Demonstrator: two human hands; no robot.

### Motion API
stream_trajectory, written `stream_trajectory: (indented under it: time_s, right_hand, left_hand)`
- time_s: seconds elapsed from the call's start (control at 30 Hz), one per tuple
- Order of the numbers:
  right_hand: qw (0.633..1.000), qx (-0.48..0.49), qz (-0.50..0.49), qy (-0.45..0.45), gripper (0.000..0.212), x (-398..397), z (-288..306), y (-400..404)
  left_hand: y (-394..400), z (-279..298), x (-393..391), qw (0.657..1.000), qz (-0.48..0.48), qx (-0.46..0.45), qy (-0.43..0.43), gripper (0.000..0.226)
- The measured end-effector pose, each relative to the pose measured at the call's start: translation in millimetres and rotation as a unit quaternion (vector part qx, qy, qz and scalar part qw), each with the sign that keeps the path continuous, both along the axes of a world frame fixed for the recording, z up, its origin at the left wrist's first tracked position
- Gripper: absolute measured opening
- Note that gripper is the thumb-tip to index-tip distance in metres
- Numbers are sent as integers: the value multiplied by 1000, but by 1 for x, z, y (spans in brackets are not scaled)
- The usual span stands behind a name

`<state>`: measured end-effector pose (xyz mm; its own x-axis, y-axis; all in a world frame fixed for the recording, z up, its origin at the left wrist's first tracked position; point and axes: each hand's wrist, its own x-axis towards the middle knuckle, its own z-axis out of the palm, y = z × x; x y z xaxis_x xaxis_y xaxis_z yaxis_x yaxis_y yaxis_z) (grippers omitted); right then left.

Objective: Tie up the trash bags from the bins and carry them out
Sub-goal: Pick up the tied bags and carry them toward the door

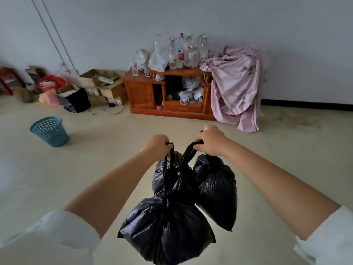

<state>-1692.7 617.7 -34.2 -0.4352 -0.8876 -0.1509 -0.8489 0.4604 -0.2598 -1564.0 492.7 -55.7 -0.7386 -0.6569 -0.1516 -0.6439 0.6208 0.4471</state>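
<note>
Trash bags (172, 217) hang in front of me, black, glossy and crinkled, each bulging at the bottom and cinched to a tight neck with thin twisted handles rising from the knot. I count three: a large one nearest me, a second on the right (217, 190), and a third partly hidden behind them (162, 173). They hang clear of the pale floor (95, 159), in the near middle of the scene. My left hand (157, 145) has its fingers curled round one thin black handle strand; my right hand (209, 141) grips a thicker bunch of handles, and the two hands sit close together but apart. Both forearms are bare below white sleeves (47, 240). On the far left floor one blue mesh wastebasket (50, 131) stands tilted, with no bag that I can see in it. Against the far wall stands one reddish wooden cabinet (168, 92) with a cluster of clear plastic bottles (183, 51) on top, too crowded for me to count, and one pink cloth (236, 87) draped over its right end. Left of the cabinet lie several cardboard boxes (107, 85), another black bag (76, 101) and a red plastic bag (51, 82).
</note>
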Motion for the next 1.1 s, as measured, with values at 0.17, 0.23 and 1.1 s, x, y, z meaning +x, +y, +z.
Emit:
stream_trajectory:
  time_s: [0.17, 0.23, 1.1]
  right_hand:
    - [992, -11, -122, 31, 34, -152, 3, 35]
    - [985, -18, -170, 38, 30, -214, 2, 49]
    - [894, -12, -447, 6, 34, -992, 31, 246]
  left_hand:
    - [9, 5, -167, 994, -109, 9, 9, 20]
    - [18, 3, -235, 989, -144, 22, 10, 23]
    - [174, 27, -1119, 895, -420, -149, -21, 32]
